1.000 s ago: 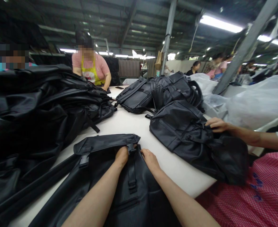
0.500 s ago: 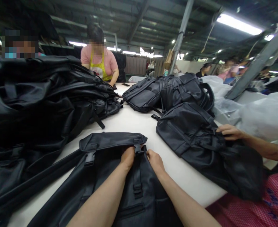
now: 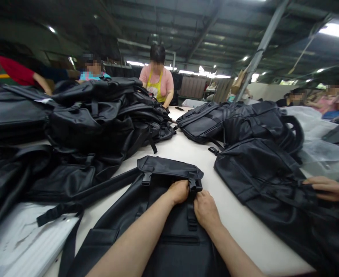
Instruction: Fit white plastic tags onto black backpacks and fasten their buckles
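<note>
A black backpack (image 3: 157,254) lies in front of me with its flap (image 3: 169,167) at the far end. Two strap buckles hang from the flap, a left buckle (image 3: 146,178) and a right buckle (image 3: 196,185). My left hand (image 3: 179,192) is closed at the flap's underside beside the right buckle, its fingertips hidden. On the other side of that buckle, my right hand (image 3: 205,206) has its fingers curled on the bag, close to the webbing strap (image 3: 191,215). The two hands nearly meet at the buckle.
Black backpacks are piled on the left (image 3: 94,115) and at the back right (image 3: 256,119) of the white table (image 3: 183,148). A co-worker's hand (image 3: 328,188) rests on another backpack (image 3: 261,173) at right. White sheets (image 3: 33,238) lie at lower left. A person (image 3: 157,80) works across the table.
The view has swung left, so things appear farther right and the white sheets show. My hands stay at the right buckle; the right hand sits closer under it.
</note>
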Tool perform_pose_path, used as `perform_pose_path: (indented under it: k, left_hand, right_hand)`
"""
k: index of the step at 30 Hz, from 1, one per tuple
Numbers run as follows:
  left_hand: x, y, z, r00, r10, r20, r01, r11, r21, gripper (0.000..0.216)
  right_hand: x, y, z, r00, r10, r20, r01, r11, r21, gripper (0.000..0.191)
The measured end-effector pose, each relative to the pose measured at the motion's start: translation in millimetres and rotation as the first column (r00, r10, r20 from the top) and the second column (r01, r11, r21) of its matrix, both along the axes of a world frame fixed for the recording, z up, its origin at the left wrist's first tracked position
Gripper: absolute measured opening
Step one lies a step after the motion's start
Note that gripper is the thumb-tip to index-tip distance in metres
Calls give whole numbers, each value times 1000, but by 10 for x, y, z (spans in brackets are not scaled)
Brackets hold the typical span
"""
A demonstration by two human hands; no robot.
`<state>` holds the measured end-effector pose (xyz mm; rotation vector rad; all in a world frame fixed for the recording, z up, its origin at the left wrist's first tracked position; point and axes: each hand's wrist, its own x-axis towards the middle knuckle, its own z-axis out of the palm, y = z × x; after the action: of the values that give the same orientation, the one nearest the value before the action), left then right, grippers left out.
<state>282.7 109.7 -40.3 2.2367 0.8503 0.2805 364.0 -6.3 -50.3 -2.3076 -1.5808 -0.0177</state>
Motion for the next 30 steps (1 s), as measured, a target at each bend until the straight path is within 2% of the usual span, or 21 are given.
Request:
perform_pose_path:
  k: [3,5,7,9,13,16,19,20,21,22,23,25,27,29,30]
  left_hand:
    - [-379,-157,34,997,-76,-5,76,990,120,52]
    - [-641,-175,19,998,-63,-23,67,965,254,59]
    - [-845,-115,-22,998,46,-51,-23,925,380,56]
    - [-952,-21,-78,985,153,-80,-108,907,406,52]
    - [-920,84,-120,977,193,-90,-150,923,356,53]
    - [-924,6,-11,988,140,-63,-114,943,313,50]
    - [-1170,-153,142,1000,23,-19,-17,964,267,35]
    - [-1309,-198,177,999,17,28,-23,969,246,33]
    - [-1465,-231,197,993,63,99,-83,974,209,32]
    - [-1629,-249,202,969,164,183,-192,970,150,32]
    - [-1790,-254,192,922,293,254,-321,944,76,32]
    - [-2062,-233,142,790,524,318,-533,843,-65,32]
    - [-2214,-200,86,732,610,303,-606,787,-120,33]
    - [-2224,-174,59,743,599,300,-586,798,-140,31]
    - [-2186,-161,62,755,583,301,-566,811,-150,30]
  right_hand:
    - [23,21,14,999,-18,39,19,1000,-10,30]
    - [16,20,32,998,-23,54,24,1000,-17,28]
    - [2,11,41,998,-21,60,23,999,-28,26]
    - [-11,4,42,998,-19,57,20,999,-30,26]
    - [-22,11,60,999,-24,43,26,999,-39,27]
    - [-17,12,91,999,-8,43,10,999,-41,29]
    - [-2,-50,103,999,42,32,-41,998,-53,32]
    - [0,-94,98,998,66,24,-64,996,-59,32]
    - [-3,-150,91,996,93,15,-92,994,-65,33]
    - [-15,-214,85,993,117,11,-116,991,-69,33]
    - [-39,-285,86,991,132,14,-130,989,-67,32]
    - [-135,-428,136,993,110,43,-109,994,-30,31]
    - [-311,-548,275,996,49,78,-54,997,62,29]
    - [-554,-619,493,996,65,59,-74,982,175,27]
    - [-688,-629,614,992,126,23,-128,966,225,27]
